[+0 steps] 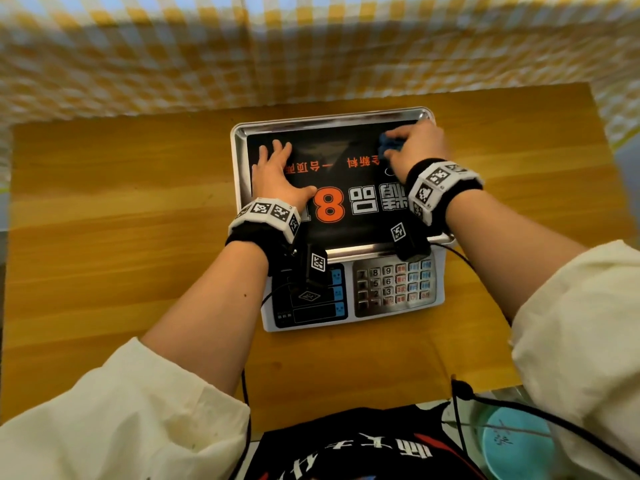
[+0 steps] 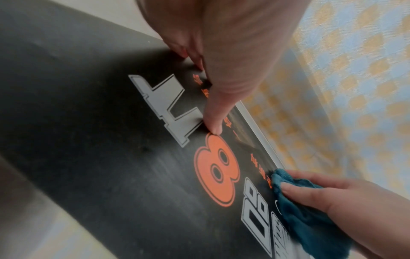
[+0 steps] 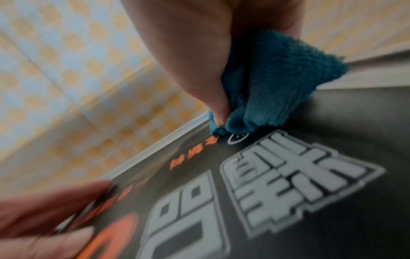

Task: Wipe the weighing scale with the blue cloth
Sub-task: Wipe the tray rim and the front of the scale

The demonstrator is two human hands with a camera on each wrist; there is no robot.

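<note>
A: While the wooden table [image 1: 138,209] bears the weighing scale [image 1: 398,292], how far along is the wiping?

B: Midway, I judge. The left hand [image 1: 277,174] lies flat, fingers spread, on the pan; the right hand [image 1: 419,150] grips the bunched blue cloth [image 1: 389,145] at the pan's far right corner. The keypad looks untouched.

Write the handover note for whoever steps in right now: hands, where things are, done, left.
Left hand: flat, fingers spread, pressing on the left part of the weighing scale platter, steadying it.
Right hand: grips the bunched blue cloth and presses it on the platter's far right corner, beside the steel rim.
The scale sits mid wooden table, keypad facing the person.
Done: wiping is under way at that corner; how much is already wiped cannot be told.
Left: probably the rest of the black printed platter, the rim, then the keypad and display panel.
</note>
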